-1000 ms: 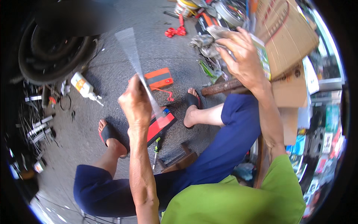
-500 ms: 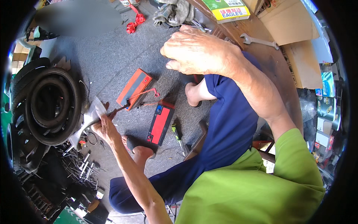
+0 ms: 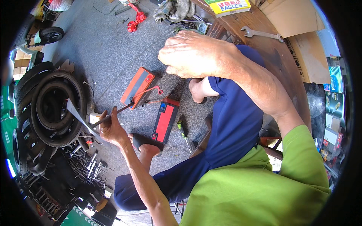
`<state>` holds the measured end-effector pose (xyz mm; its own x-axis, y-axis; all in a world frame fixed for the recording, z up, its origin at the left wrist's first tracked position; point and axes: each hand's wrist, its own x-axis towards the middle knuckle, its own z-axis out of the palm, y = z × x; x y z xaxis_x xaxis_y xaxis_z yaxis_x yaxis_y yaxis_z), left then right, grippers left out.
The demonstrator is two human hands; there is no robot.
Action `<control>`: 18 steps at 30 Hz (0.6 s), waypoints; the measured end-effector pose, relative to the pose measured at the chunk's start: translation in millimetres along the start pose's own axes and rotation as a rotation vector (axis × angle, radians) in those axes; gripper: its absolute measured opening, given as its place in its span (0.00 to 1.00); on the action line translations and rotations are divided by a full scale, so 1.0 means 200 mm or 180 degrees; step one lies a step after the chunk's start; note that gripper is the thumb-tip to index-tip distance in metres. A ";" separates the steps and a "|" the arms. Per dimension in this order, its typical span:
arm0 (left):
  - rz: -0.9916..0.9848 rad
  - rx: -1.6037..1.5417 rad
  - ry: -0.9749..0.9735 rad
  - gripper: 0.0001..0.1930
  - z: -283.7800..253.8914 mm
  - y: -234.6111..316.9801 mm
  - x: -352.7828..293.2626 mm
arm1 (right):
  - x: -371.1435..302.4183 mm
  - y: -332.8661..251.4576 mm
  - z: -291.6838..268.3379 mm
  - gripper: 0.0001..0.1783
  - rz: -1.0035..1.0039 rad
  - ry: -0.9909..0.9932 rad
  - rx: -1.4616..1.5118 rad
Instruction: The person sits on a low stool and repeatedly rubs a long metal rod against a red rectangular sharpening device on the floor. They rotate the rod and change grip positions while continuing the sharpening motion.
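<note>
- Pale-headed tool [image 3: 86,122] at left of centre, its flat head seen nearly edge-on before the black tyres [image 3: 52,137]; its dark shaft slants up and right.
- Loose metal pieces [image 3: 92,165] lie in a jumble below the tyres.
- Left hand [image 3: 113,132] closed around the tool's shaft, whose far end points to the orange block; whether they touch, I cannot tell.
- Crumpled red strip [image 3: 136,22] on the grey floor, toward the upper edge.
- Orange block [image 3: 137,86] with a grey band, on the floor just beyond the left hand; a thin red lead crosses it.
- Red-and-black block [image 3: 164,118] just beside it, nearer the person, a blue patch at one corner.
- Grey cloth [image 3: 177,10] bunched near the top.
- Screwdriver [image 3: 181,128] with a green-and-black handle, right of the red-and-black block.
- Right hand [image 3: 194,54] raised, fingers curled inward; its palm is hidden, so I cannot tell whether it grips anything.
- Yellow, green and white box [image 3: 230,6] on a brown wooden surface [image 3: 279,62], with an open-ended wrench [image 3: 262,34] to its right.
- Cardboard [image 3: 296,19] beyond the wrench, packages [image 3: 333,100] at far right.
</note>
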<state>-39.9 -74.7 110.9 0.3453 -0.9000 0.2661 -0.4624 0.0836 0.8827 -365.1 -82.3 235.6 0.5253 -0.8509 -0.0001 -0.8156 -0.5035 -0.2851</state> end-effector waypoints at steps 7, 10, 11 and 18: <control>-0.0278 -0.0158 -0.0389 0.18 0.00 -0.07 -0.01 | 0.10 -0.07 0.13 0.05 0.0056 -0.0423 0.0143; -0.0463 -0.0563 -0.0337 0.20 0.02 -0.07 -0.01 | 0.29 -0.14 0.18 0.04 0.0139 -0.1369 -0.0133; -0.0975 -0.0859 -0.0443 0.20 0.02 -0.01 -0.03 | 0.34 -0.15 0.24 0.03 0.0098 -0.1335 -0.0052; -0.0544 -0.1548 -0.0592 0.12 -0.02 -0.06 -0.08 | 0.69 -0.21 1.06 0.04 -0.0525 -0.0221 0.0638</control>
<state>-36.2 -58.9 97.8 0.2118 -0.9749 0.0692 0.0339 0.0781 0.9964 -207.9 -147.3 44.6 0.6682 -0.7440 -0.0015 -0.6568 -0.5890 -0.4708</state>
